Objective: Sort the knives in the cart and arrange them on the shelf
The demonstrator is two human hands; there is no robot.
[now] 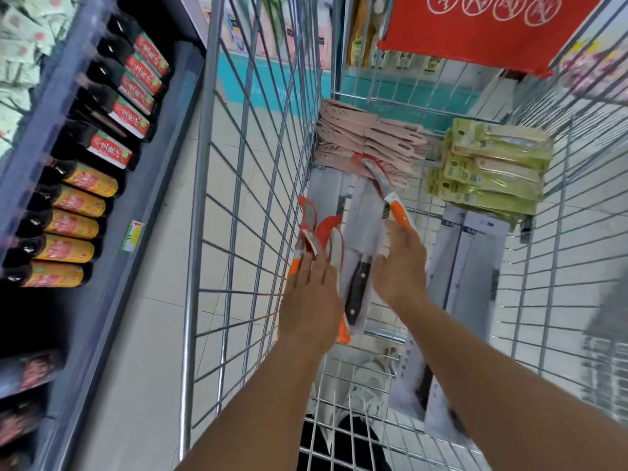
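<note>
Inside the wire cart [238, 205], my left hand [311, 300] holds a bunch of orange-handled knives [307, 229] with red card backings, close to the cart's left wall. My right hand [401, 266] grips the orange handle of another curved knife [387, 188] whose blade points away from me. Between my hands lies a black-handled cleaver [360, 253] in its packaging. Pink-sheathed knives [367, 141] are piled at the cart's far end, and yellow-green knife packs [489, 164] are stacked at the far right.
Grey flat knife packages [472, 263] lie on the cart floor at right and near me. A dark shelf [163, 171] with rows of sauce bottles [112, 107] runs along the left. A red sign [475, 32] hangs above the cart's far end.
</note>
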